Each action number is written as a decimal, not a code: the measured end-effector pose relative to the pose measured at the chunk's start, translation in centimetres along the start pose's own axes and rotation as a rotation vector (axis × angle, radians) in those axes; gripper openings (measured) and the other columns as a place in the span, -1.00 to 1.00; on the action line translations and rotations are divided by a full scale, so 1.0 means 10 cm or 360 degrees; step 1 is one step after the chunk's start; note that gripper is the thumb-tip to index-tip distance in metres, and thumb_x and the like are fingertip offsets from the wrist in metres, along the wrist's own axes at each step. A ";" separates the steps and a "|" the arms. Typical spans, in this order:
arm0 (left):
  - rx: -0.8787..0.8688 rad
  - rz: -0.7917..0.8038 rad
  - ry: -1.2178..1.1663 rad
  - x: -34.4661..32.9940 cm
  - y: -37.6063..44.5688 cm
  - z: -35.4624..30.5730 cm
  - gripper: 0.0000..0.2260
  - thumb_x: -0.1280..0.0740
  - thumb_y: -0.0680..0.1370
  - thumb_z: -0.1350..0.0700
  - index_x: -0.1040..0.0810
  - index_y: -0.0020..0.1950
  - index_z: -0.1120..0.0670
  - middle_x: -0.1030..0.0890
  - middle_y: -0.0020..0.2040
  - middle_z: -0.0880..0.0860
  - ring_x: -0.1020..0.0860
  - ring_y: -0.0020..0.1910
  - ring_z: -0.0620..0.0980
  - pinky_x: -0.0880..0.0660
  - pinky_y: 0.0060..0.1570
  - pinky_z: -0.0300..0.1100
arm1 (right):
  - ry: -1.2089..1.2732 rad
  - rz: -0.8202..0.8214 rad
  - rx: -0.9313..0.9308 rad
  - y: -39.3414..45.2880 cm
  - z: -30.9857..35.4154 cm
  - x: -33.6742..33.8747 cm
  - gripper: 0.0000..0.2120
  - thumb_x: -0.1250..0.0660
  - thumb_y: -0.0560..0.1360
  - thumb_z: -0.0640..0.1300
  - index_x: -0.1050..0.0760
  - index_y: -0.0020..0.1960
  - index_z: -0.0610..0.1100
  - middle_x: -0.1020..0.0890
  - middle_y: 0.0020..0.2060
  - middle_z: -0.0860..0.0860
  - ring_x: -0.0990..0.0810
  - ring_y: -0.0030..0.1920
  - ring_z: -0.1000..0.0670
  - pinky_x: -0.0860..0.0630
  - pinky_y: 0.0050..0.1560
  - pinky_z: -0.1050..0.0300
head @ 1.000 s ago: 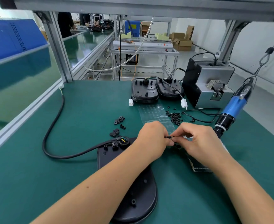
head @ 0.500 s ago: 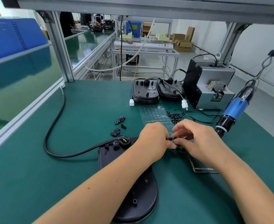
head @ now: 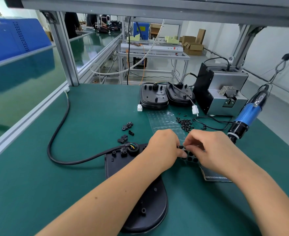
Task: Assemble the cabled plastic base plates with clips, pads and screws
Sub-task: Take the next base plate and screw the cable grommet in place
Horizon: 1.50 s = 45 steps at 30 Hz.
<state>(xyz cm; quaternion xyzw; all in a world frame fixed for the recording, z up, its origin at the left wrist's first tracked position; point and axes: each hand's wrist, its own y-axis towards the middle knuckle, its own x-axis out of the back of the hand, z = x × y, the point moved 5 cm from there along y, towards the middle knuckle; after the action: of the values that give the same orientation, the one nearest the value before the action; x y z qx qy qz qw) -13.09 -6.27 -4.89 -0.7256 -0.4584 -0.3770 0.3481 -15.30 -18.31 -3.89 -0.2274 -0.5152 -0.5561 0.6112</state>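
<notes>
Green surface, head view. Both hands meet just right of centre, over a sheet of black round pads.

Left hand: fingers curled, tips down on the pad sheet, pinching at a small black piece at the sheet's upper edge. Right hand: fingers curled, thumb and forefinger pinching the same spot from the other side. The two hands' fingertips touch or nearly touch; exactly what each one grips is too small to make out.

Black plastic base plate lies flat under the left forearm, near edge toward the viewer. A thick black cable enters the plate at its far left corner, through a round grommet with coloured wires showing, and loops away to the left across the surface.

Loose black clips lie just beyond the plate's far corner. A clear blister sheet lies beyond the hands; a heap of black screws sits beside its right edge.

Two more base plates with white connectors stand side by side at the far edge. To their right, a grey metal machine. A blue electric screwdriver hangs at the right, tip down, close behind the right hand.
</notes>
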 end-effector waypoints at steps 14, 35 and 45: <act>-0.0266 -0.0164 0.0320 0.24 -0.32 -0.01 -0.60 -0.33 0.52 -0.13 -0.57 0.20 0.13 -0.59 0.12 0.06 -0.54 0.10 0.03 -0.49 0.07 -0.14 | 0.1358 0.0067 -0.0596 -0.08 0.10 0.06 -0.86 -0.42 0.44 -0.24 -0.64 -0.28 -0.08 -0.54 -0.39 0.04 -0.49 -0.34 0.11 -0.56 -0.29 0.18; 0.0057 -0.0824 -0.0556 0.41 -0.43 1.28 -0.84 -0.33 0.54 0.00 -0.67 -0.15 -0.01 -0.63 -0.32 -0.06 -0.53 -0.32 -0.20 -0.37 -0.33 -0.51 | 0.1263 0.0569 -0.0887 -0.04 0.69 -0.53 -0.87 -0.47 0.37 -0.26 -0.65 -0.35 -0.12 -0.61 -0.43 0.10 -0.51 -0.45 0.25 -0.46 -0.41 0.35; 0.0080 -0.0812 -0.0557 0.39 -0.43 1.30 -0.74 -0.29 0.55 -0.03 -0.63 -0.21 0.11 -0.63 -0.29 0.11 -0.53 -0.29 0.03 -0.49 -0.24 -0.23 | 0.1240 0.0552 -0.0859 -0.07 0.69 -0.52 -0.84 -0.45 0.40 -0.26 -0.64 -0.34 -0.11 -0.62 -0.41 0.10 -0.51 -0.44 0.24 -0.45 -0.42 0.34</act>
<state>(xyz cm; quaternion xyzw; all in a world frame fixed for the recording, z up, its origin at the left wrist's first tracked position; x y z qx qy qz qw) -12.95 7.87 -6.97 -0.6323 -0.6879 -0.3100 0.1758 -17.81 -10.32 -6.13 -0.2353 -0.0414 -0.6034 0.7608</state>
